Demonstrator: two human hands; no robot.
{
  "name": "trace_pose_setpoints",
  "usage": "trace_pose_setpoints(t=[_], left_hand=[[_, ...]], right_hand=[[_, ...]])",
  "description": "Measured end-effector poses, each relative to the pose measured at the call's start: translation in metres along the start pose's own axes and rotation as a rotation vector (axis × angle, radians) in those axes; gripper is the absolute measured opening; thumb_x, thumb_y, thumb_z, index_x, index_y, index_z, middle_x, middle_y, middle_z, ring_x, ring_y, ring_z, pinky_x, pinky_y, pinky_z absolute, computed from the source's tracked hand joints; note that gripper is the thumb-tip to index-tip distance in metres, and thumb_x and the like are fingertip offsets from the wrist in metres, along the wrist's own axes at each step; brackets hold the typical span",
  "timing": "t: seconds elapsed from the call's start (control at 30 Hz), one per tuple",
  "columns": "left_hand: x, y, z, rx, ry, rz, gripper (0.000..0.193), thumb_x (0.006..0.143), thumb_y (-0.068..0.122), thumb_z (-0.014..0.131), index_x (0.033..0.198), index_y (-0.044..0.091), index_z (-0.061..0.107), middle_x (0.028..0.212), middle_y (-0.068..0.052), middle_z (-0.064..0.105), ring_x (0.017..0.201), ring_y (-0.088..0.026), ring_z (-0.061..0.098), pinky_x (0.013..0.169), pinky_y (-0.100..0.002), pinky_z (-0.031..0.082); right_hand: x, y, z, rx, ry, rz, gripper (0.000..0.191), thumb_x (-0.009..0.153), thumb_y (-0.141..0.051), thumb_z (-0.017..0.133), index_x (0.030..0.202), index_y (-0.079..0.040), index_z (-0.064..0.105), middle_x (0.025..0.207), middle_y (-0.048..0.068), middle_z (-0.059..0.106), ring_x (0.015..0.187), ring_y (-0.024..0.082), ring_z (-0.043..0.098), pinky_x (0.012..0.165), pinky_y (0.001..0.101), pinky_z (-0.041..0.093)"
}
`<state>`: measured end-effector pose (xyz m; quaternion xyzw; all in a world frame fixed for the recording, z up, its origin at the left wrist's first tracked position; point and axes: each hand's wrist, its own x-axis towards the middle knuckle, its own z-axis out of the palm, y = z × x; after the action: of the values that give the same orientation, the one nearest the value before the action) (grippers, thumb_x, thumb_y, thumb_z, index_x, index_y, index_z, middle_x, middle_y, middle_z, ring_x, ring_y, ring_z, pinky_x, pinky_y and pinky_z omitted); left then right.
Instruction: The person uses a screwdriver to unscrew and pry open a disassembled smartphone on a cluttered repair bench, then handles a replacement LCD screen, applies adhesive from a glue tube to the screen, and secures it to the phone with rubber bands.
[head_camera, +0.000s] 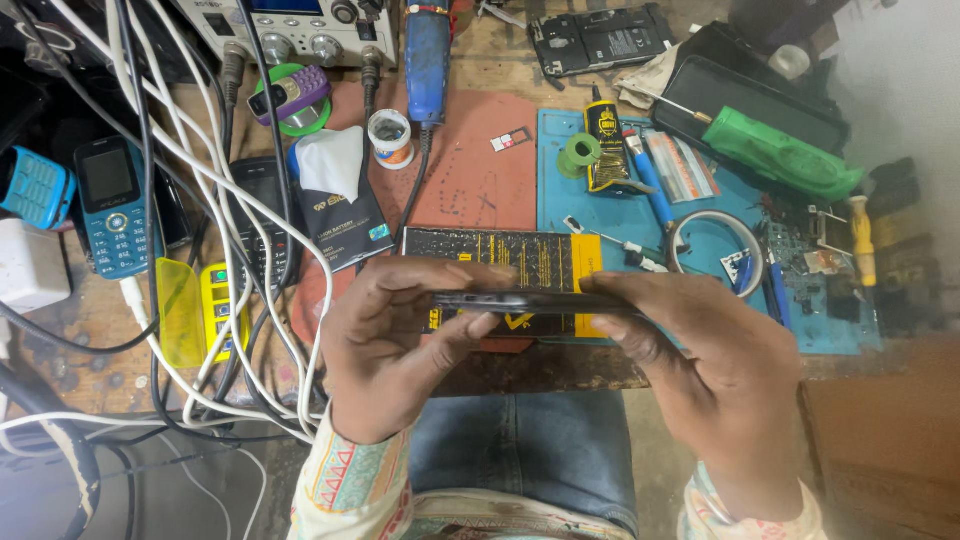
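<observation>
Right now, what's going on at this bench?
A person holds a thin dark phone edge-on between both hands, above the bench edge. The left hand pinches one end with its fingers; the right hand grips the other. Behind it lie a black-and-yellow box and a blue work mat strewn with small tools.

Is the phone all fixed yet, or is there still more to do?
Not finished, it seems. Already done: tools and parts are laid out on the blue mat, with a glue tube and small screwdrivers. In hand: the left hand and right hand hold a thin dark phone edge-on, fingers pressing along its sides. Left: whether it is closed up cannot be told; a loose back cover lies farther back.
</observation>
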<state>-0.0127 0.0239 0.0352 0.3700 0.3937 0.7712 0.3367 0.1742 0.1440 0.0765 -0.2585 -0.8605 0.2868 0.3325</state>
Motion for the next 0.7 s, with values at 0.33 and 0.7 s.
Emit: trace_pose_setpoints(t=[0.33, 0.7], left_hand=[[0.007, 0.002, -0.005, 0.439, -0.247, -0.029, 0.030, 0.093, 0.000, 0.075, 0.122, -0.001, 0.070, 0.124, -0.014, 0.075, 0.108, -0.019, 0.077, 0.092, -0.030, 0.062], [0.005, -0.012, -0.017, 0.620, -0.213, 0.045, 0.024, 0.088, 0.003, 0.080, 0.111, -0.002, 0.075, 0.110, -0.011, 0.080, 0.093, -0.015, 0.079, 0.085, -0.027, 0.065]], right_hand=[[0.012, 0.009, 0.005, -0.317, -0.178, -0.323, 0.030, 0.084, -0.017, 0.076, 0.113, -0.010, 0.075, 0.106, 0.004, 0.076, 0.090, 0.024, 0.071, 0.078, 0.0395, 0.050], [0.012, 0.015, 0.015, -0.306, -0.195, -0.315, 0.027, 0.086, -0.016, 0.074, 0.112, -0.009, 0.075, 0.105, 0.003, 0.076, 0.092, 0.024, 0.071, 0.082, 0.0423, 0.050]])
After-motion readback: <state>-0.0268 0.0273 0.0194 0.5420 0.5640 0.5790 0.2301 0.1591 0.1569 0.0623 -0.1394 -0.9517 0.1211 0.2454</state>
